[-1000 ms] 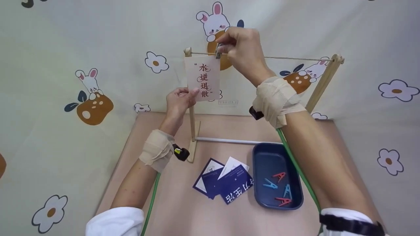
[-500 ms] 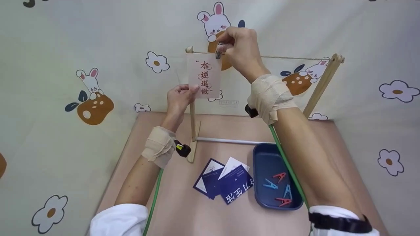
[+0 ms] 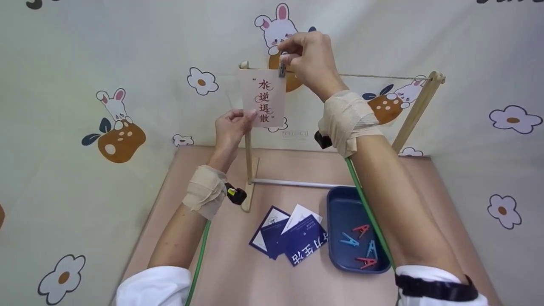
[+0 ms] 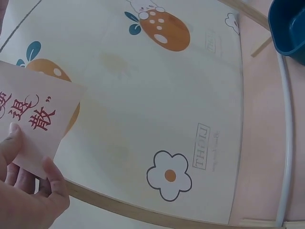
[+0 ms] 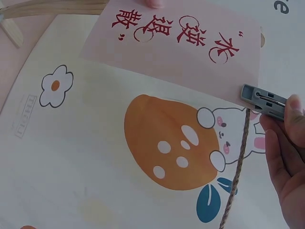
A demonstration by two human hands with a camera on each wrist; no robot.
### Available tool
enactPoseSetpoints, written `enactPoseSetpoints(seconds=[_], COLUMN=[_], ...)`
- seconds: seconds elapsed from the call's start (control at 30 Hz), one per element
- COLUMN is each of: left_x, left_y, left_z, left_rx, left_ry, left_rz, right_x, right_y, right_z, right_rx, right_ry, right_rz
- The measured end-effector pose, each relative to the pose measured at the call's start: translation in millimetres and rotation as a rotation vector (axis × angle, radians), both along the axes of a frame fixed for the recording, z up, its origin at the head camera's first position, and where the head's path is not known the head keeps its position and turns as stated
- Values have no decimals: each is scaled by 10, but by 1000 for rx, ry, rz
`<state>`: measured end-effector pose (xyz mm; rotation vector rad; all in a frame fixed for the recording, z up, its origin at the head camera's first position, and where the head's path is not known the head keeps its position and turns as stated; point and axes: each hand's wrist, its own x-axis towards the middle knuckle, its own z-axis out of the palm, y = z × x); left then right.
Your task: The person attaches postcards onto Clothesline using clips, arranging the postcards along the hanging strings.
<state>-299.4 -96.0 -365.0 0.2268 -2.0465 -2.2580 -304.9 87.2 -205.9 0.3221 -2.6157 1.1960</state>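
Observation:
A pale pink card (image 3: 263, 98) with red characters stands upright in front of the string (image 3: 378, 77) near the left post. The left hand (image 3: 231, 129) pinches its lower left edge, thumb on the printed face, also seen in the left wrist view. At the card's upper right corner is a grey clip (image 5: 259, 99), which the right hand (image 3: 314, 63) pinches between thumb and fingers. In the right wrist view the clip's jaws lie over the card's corner, and the string runs out from beneath them.
A wooden frame with a right post (image 3: 418, 111) and a white bottom rod (image 3: 297, 183) stands on the table (image 3: 229, 263). In front lie several overlapping cards (image 3: 304, 240). Beside them, a dark blue tray (image 3: 345, 204) holds red and blue clips. Green cables run along both arms.
Over the last second the card has risen slightly, its top edge now nearer string height. The right wrist and forearm have shifted a little left; both hands keep their grips.

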Motion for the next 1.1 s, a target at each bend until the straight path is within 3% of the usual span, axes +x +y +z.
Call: enactPoseSetpoints(seconds=[0.17, 0.47, 1.1], left_x=[24, -2, 33], left_y=[-10, 25, -39], left_z=[6, 0, -73], left_rx=[-13, 35, -11], left_ry=[4, 17, 13], left_rz=[-4, 13, 18], right_x=[11, 20, -2], right_y=[-13, -41, -57], right_z=[6, 15, -73], right_rx=[16, 44, 44], right_ry=[-18, 26, 2], right_rz=[18, 38, 32])
